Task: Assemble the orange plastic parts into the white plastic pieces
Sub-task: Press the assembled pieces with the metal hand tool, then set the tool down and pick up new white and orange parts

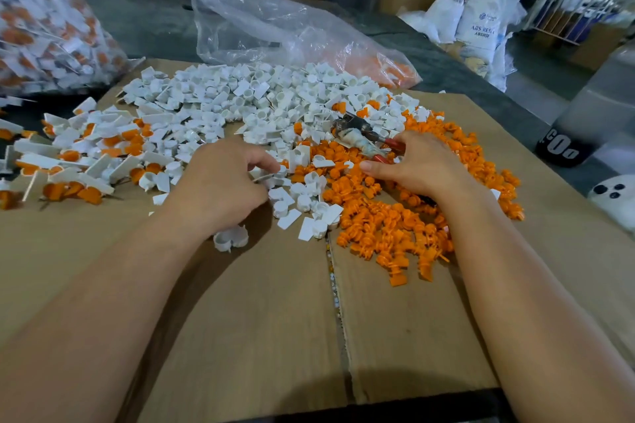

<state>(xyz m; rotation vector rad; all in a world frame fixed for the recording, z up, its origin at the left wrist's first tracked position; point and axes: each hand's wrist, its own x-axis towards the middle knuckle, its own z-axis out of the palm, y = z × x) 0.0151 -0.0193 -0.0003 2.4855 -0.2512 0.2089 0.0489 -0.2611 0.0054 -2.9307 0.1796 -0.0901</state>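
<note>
A large heap of white plastic pieces [240, 103] covers the far middle of the cardboard sheet [257, 319]. To its right spreads a pile of orange plastic parts [405, 216]. At the left lies a pile of assembled white-and-orange pieces [86, 161]. My left hand [220, 189] rests palm down at the near edge of the white heap, fingers curled around a white piece [264, 177]. My right hand [419, 165] lies on the orange pile, thumb stretched left, fingers bent over the red handle of a pair of pliers [360, 134]. Whether it grips them is unclear.
A clear bag of assembled pieces [41, 17] stands at the far left. A crumpled clear bag with orange parts [295, 27] lies behind the white heap. A white ring-shaped part [230, 239] sits under my left wrist. Cardboard boxes and white sacks [481, 17] stand beyond the table.
</note>
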